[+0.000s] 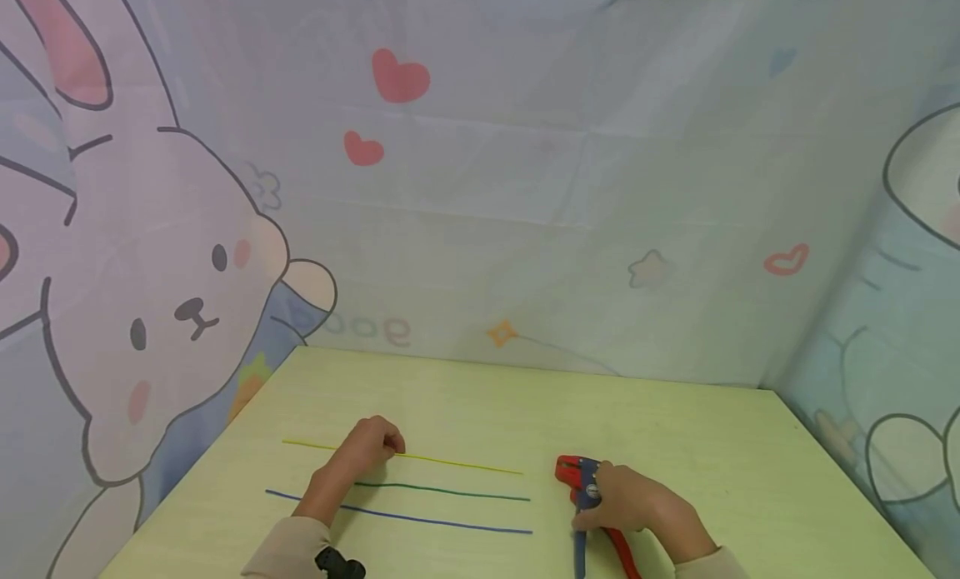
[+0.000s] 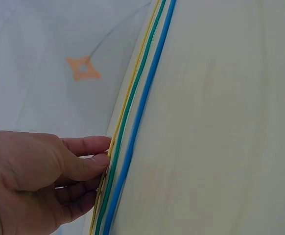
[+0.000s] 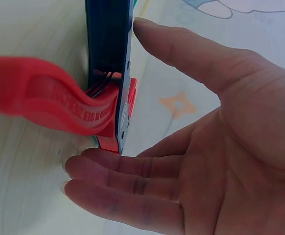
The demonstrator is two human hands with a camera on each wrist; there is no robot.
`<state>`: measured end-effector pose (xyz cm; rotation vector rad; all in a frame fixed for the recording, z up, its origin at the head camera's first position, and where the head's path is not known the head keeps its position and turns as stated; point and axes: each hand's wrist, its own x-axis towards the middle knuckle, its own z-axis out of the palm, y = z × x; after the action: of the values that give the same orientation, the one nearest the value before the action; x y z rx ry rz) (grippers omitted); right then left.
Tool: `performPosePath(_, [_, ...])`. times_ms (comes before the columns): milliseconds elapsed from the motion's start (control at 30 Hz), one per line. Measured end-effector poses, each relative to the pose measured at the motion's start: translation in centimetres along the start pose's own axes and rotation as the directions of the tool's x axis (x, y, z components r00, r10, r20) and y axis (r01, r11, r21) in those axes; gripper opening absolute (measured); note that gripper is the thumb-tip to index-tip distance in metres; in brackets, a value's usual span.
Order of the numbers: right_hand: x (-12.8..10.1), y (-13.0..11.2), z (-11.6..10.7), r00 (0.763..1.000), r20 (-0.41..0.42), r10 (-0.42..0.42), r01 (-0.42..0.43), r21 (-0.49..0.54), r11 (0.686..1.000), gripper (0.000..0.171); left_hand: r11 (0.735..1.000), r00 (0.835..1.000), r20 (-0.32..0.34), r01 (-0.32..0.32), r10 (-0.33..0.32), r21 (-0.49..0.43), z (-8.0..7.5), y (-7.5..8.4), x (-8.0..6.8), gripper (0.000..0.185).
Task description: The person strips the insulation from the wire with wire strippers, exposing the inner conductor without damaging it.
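Observation:
Three thin wires lie side by side on the pale green table (image 1: 675, 429): a yellow wire (image 1: 465, 464) farthest from me, a green wire (image 1: 450, 491) in the middle, and a blue wire (image 1: 442, 522) nearest. My left hand (image 1: 386, 444) has its fingers curled, and thumb and fingers (image 2: 96, 164) pinch the yellow wire (image 2: 128, 98) beside the green wire (image 2: 140, 83) and blue wire (image 2: 152, 73). To the right, a red and blue wire stripper (image 1: 577, 475) lies on the table. My right hand (image 1: 592, 504) rests against it, with straight fingers (image 3: 132, 166) beside the stripper (image 3: 49, 98).
A cloth backdrop printed with a rabbit (image 1: 150, 254), hearts and stars rises close behind the table and along both sides. The table's back edge (image 1: 525, 366) meets the cloth.

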<state>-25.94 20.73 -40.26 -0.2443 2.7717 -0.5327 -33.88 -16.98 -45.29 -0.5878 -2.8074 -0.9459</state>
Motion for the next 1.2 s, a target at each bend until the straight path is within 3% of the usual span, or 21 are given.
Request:
performPosePath(500, [0.00, 0.28, 0.03, 1.000, 0.018, -0.004, 0.004, 0.034, 0.999, 0.055, 0.998, 0.999, 0.044, -0.018, 0.016, 0.054, 0.12, 0.25, -0.26, 0.021])
performPosePath(833, [-0.01, 0.20, 0.04, 1.000, 0.022, 0.012, -0.012, 0.006, 1.000, 0.057, 0.999, 0.995, 0.092, 0.033, -0.036, 0.041, 0.26, 0.00, -0.34, 0.018])
performPosePath(967, [-0.11, 0.08, -0.03, 1.000, 0.022, 0.018, -0.018, 0.001, 1.000, 0.058, 1.000, 0.995, 0.103, -0.001, 0.001, 0.008, 0.05, -0.22, -0.37, 0.016])
performPosePath(1100, [-0.40, -0.25, -0.01, 0.999, 0.021, 0.032, -0.032, 0.005, 0.999, 0.069, 0.999, 0.993, 0.113, -0.027, 0.030, -0.025, -0.10, -0.54, -0.28, 0.015])
performPosePath(1200, [-0.52, -0.44, 0.23, 0.999, 0.021, 0.037, -0.037, 0.020, 0.999, 0.078, 1.000, 0.993, 0.115, -0.002, 0.004, -0.020, 0.06, -0.62, -0.20, 0.018])
